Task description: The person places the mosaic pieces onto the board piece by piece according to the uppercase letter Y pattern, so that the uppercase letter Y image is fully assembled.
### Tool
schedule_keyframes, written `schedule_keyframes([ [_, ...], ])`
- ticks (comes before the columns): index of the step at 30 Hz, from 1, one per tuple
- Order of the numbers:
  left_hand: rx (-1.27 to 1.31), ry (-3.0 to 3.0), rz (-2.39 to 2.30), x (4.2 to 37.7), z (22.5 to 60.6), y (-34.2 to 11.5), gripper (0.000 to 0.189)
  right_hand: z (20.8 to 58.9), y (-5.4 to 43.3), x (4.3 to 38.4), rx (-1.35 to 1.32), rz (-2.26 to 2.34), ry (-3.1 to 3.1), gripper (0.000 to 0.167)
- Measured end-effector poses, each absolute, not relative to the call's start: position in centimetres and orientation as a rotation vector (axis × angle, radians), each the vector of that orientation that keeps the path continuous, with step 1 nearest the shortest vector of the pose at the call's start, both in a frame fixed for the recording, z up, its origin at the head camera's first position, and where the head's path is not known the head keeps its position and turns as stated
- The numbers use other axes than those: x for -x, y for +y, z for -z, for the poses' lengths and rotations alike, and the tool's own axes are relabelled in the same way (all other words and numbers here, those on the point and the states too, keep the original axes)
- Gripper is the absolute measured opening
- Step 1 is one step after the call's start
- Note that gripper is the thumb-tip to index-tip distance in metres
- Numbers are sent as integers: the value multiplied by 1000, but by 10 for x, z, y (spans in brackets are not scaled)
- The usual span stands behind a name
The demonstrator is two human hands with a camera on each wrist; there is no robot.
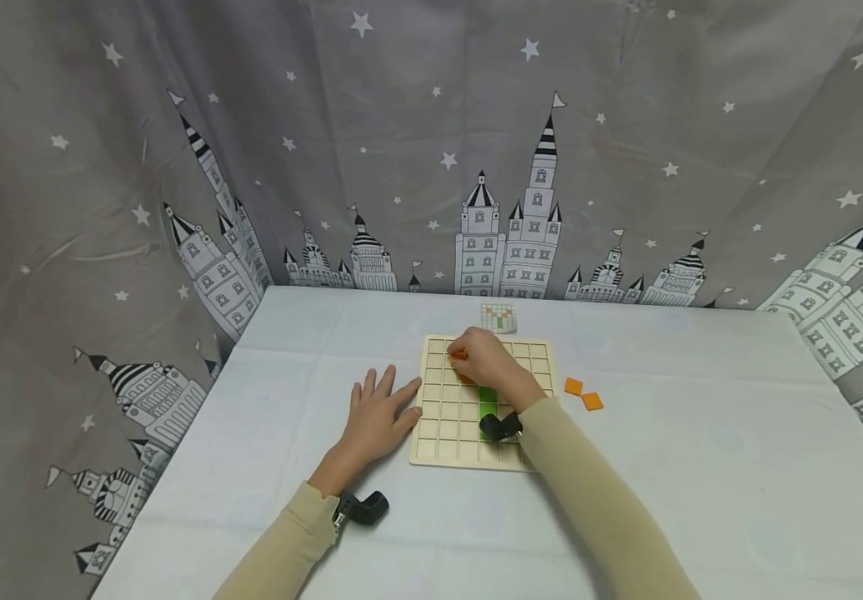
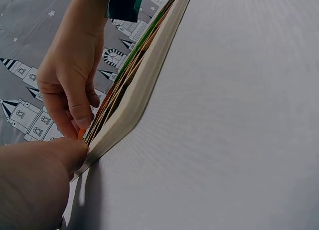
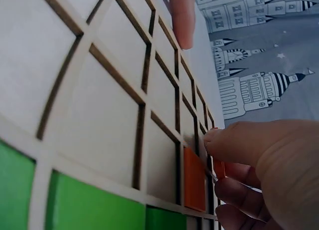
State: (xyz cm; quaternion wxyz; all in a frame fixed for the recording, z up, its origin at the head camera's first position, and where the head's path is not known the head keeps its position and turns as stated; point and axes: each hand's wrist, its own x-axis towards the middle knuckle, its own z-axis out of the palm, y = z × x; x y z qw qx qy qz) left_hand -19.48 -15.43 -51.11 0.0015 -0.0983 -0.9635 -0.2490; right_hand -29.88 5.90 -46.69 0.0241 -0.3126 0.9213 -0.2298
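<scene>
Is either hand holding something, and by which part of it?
The right hand pinches an orange tile in its fingers; they hide exactly which part. The left hand holds nothing.

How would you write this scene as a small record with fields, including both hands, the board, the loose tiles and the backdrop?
Right hand: pinches an orange tile over the far left part of the wooden grid board
Left hand: index finger and thumb at the board's left edge
Seated tiles: a column of green tiles, partly hidden; one orange visible
Loose tiles: two, orange, right of the board
Pattern sheet: beyond the board's far edge
Backdrop: grey curtain, castles and stars
</scene>
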Motion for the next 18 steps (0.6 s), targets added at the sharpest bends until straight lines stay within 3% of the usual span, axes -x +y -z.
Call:
schedule_keyframes([
  [18,303,-3026,785,194,508,-155,52,469,49,298,962,654,2864,18],
])
